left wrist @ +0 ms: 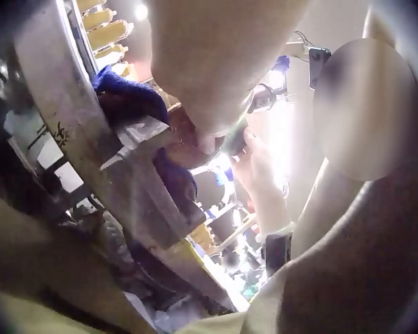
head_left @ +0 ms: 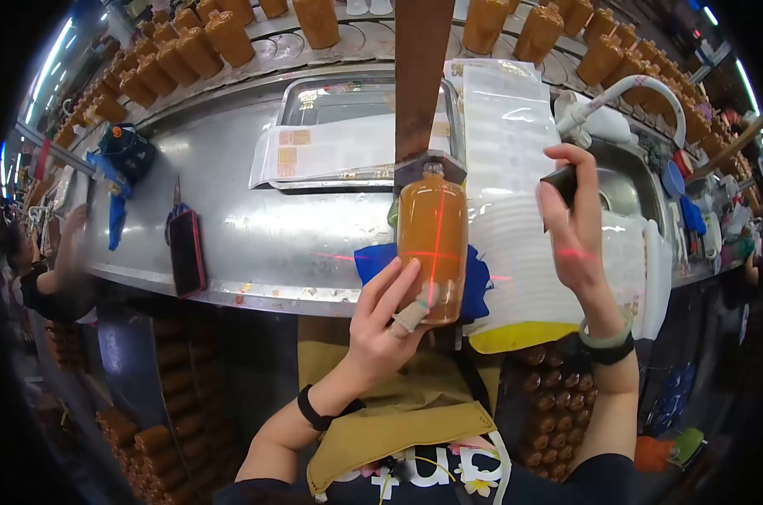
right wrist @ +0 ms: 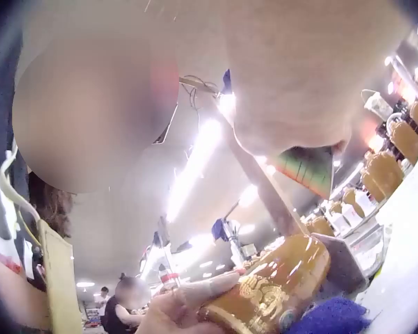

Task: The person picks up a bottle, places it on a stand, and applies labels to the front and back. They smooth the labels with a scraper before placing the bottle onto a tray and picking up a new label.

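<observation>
An amber-brown glass bottle [head_left: 432, 227] lies on a blue cloth [head_left: 373, 263], its neck toward a metal bracket [head_left: 449, 166]. Red laser lines cross on its side. My left hand [head_left: 386, 328], with tape on one finger and a ring, grips the bottle's base end. The right wrist view shows a gold emblem on the bottle [right wrist: 271, 285]. Raised at the right over the white sheets, my right hand [head_left: 577, 219] pinches a small flat dark piece [head_left: 560, 183]. In the right wrist view this flat piece [right wrist: 308, 170] has a green and orange face; its exact kind I cannot tell.
A wooden post [head_left: 421, 76] stands behind the bottle. White sheets [head_left: 516, 236] are stacked at the right, beside a sink [head_left: 630, 181]. A metal tray [head_left: 348, 101] with printed sheets, a phone [head_left: 186, 252] and scissors [head_left: 177, 202] lie left. Many brown bottles [head_left: 230, 38] line the back.
</observation>
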Action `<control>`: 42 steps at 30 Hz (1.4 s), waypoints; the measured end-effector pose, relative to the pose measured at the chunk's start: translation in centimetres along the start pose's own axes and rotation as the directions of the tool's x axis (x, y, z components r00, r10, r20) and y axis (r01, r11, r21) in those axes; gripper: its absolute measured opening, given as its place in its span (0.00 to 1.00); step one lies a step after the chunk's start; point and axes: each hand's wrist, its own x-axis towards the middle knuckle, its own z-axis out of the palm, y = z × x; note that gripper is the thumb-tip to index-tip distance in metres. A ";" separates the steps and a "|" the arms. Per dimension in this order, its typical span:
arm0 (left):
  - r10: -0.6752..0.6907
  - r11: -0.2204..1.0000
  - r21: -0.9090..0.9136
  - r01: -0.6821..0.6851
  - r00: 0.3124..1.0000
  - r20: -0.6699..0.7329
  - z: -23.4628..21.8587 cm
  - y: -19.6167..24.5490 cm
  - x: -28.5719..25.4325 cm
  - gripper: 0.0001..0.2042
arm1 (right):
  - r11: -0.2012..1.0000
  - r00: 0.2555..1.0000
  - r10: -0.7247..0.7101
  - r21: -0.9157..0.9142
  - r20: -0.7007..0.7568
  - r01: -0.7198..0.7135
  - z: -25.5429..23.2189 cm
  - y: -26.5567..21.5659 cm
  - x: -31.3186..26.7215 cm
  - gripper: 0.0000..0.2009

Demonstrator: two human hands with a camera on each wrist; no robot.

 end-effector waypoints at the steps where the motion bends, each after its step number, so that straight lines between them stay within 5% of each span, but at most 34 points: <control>1: -0.077 0.995 -0.071 0.076 0.997 -0.005 -0.1 0.0 -0.1 0.29 | 0.990 0.998 -0.056 -0.131 0.029 0.059 0.3 1.2 1.2 0.14; 2: -0.087 0.989 -0.120 0.084 0.996 -0.024 0.1 -0.5 -0.4 0.31 | 0.990 0.988 0.085 -0.127 0.128 -0.069 0.6 0.8 2.6 0.13; 3: -0.084 0.989 -0.123 0.080 0.996 -0.031 0.1 -0.6 -0.7 0.31 | 0.984 0.980 0.063 -0.178 0.191 -0.029 1.3 1.4 4.0 0.12; 5: -0.279 0.900 -0.335 0.281 0.959 0.055 -0.1 -0.7 -1.4 0.33 | 0.972 0.966 0.045 -0.233 0.253 0.016 2.9 4.3 6.7 0.12; 8: -0.260 0.910 -0.310 0.276 0.961 0.093 -0.6 -1.2 -1.0 0.34 | 0.912 0.944 -0.006 -0.386 0.331 0.141 5.3 9.4 10.6 0.12; 13: -0.205 0.921 -0.307 0.239 0.969 0.138 -1.0 -2.1 -0.8 0.37 | 0.704 0.890 0.200 -0.692 0.409 0.160 5.5 15.3 14.5 0.08; 16: -0.252 0.910 -0.301 0.284 0.957 0.141 -1.0 -1.9 -0.5 0.35 | 0.746 0.856 0.167 -0.630 0.490 0.215 4.9 18.1 13.4 0.09; 19: -0.269 0.901 -0.313 0.299 0.954 0.134 -0.8 -1.9 -0.5 0.35 | 0.787 0.838 0.097 -0.556 0.537 0.266 3.9 17.8 11.7 0.12; 23: -0.272 0.894 -0.332 0.302 0.953 0.135 -0.6 -2.2 -0.8 0.36 | 0.761 0.838 0.214 -0.624 0.502 0.179 1.2 18.1 13.2 0.11; 27: -0.310 0.879 -0.330 0.344 0.938 0.153 -0.7 -1.9 -0.6 0.37 | 0.752 0.904 0.192 -0.649 0.381 0.114 -1.2 20.5 14.0 0.12; 29: -0.313 0.880 -0.322 0.349 0.936 0.160 -0.8 -1.8 -0.7 0.37 | 0.667 0.871 0.222 -0.720 0.438 0.192 -1.6 20.0 13.6 0.12; 36: -0.163 0.960 -0.211 0.186 0.979 0.119 -0.6 -2.4 -0.9 0.38 | 0.752 0.775 -0.091 -0.466 0.626 0.465 3.9 13.6 5.5 0.11; 42: -0.200 0.950 -0.224 0.215 0.976 0.090 -0.7 -2.0 -0.5 0.37 | 0.714 0.772 -0.054 -0.516 0.634 0.473 4.9 12.2 5.4 0.12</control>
